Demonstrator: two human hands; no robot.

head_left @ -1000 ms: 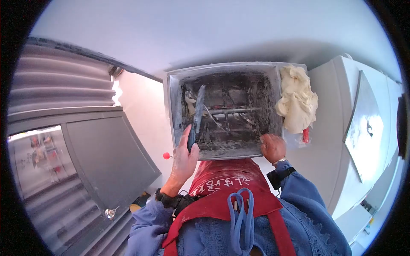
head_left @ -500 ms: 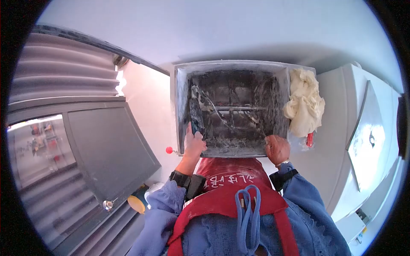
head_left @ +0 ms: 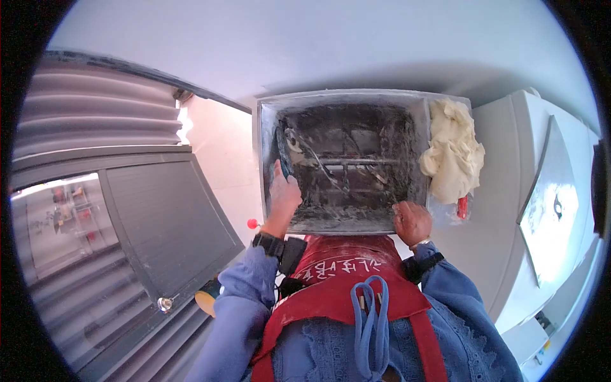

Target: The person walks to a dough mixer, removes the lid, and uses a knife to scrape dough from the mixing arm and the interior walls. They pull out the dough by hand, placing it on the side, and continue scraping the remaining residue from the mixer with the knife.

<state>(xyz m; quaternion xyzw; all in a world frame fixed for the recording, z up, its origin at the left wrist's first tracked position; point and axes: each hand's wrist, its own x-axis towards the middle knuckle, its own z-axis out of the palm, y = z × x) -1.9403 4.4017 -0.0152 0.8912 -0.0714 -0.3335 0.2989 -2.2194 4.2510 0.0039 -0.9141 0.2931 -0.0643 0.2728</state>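
A metal mixing trough (head_left: pixel 344 95) dusted with flour lies before me, with a horizontal rod (head_left: pixel 363 162) and smears of dough inside. My left hand (head_left: pixel 285 191) is closed round a dark scraper (head_left: pixel 282 149) at the trough's left inner wall, its index finger pointing along the tool. My right hand (head_left: pixel 412 221) is curled over the front right rim of the trough; whether anything lies in its fingers is hidden. A large lump of pale dough (head_left: pixel 453 153) rests on the ledge right of the trough.
A red handle (head_left: pixel 462 207) sticks out below the dough. A red knob (head_left: pixel 252 223) juts from the trough's front left corner. At the right stands a white machine (head_left: pixel 503 191), at the left a grey cabinet (head_left: pixel 168 216) with a metal knob.
My left hand has moved away from me along the trough's left wall, and the scraper with it. The right hand stays nearly where it was.
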